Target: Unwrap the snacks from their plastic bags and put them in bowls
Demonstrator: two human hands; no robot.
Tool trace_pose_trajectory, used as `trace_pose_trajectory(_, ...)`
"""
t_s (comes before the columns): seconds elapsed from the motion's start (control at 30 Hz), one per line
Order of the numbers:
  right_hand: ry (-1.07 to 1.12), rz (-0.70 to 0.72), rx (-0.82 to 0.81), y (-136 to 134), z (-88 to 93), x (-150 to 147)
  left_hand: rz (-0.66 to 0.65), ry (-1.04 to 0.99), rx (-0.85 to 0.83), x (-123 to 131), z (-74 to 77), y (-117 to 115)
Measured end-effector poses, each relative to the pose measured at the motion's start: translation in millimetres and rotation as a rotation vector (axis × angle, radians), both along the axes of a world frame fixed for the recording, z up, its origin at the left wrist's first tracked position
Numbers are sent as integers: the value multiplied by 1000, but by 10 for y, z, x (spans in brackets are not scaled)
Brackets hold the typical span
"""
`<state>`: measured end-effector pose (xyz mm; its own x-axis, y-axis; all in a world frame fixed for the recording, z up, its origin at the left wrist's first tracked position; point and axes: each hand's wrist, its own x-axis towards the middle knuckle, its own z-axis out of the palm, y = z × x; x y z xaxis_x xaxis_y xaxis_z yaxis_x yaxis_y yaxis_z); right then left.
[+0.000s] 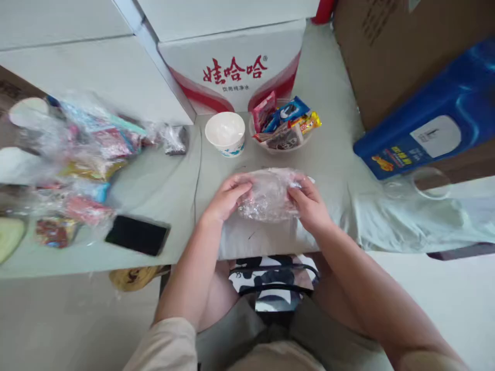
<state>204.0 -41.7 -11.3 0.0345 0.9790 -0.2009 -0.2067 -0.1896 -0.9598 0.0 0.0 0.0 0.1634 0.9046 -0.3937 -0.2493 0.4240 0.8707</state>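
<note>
A crinkled clear plastic bag (266, 198) is stretched between my two hands, just above the cloth. My left hand (232, 191) pinches its left side between thumb and fingers. On the opposite side, my right hand (307, 201) is closed on the bag's edge. Whether anything lies inside the plastic I cannot make out. Beyond the hands stand a white paper cup (226, 131) with a blue pattern and, to its right, a round bowl (280, 149) heaped with snack packets (284, 121) in red, blue and yellow.
Bagged snacks (96, 154) pile up on the left, beside a dark phone (137, 235). A white carton with red lettering (235, 74) stands behind the cup. To the right are a tall blue package (429, 108), a clear plastic cup (429, 184) and a brown cardboard box (371, 56).
</note>
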Motion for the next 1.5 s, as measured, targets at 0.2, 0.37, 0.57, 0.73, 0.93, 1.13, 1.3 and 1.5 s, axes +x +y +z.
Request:
trace_pose_trajectory(0.2, -19, 103, 49, -64, 48, -22, 36, -72, 34, -51, 40, -16)
trace_pose_trajectory(0.37, -3, 130, -1, -56, 25, -42, 19, 26, 53, -54, 1, -7)
trace_pose_trajectory(0.57, -34, 127, 46, -62, 4, -82, -46, 58, 15, -71, 56, -30)
trace_pose_trajectory(0.73, -30, -227, -42, 64, 86, 145, -7, 87, 75, -102, 62, -22)
trace_pose_trajectory(0.93, -164, -264, -230, 269, 73, 258, 81, 143, 109, -93, 47, 21)
trace_pose_trajectory(1.13, -512, -244, -5, 399, -58, 85, 127, 146, 121, -29, 47, 34)
trace_pose_trajectory(1.3, -858, -407, 86, 498, -146, 263, 217, 207, 165, -170, 26, 23)
trace_pose_trajectory(1.5, -885, -524, 134, 597, -103, 367, 279, 212, 166, -378, 67, -28)
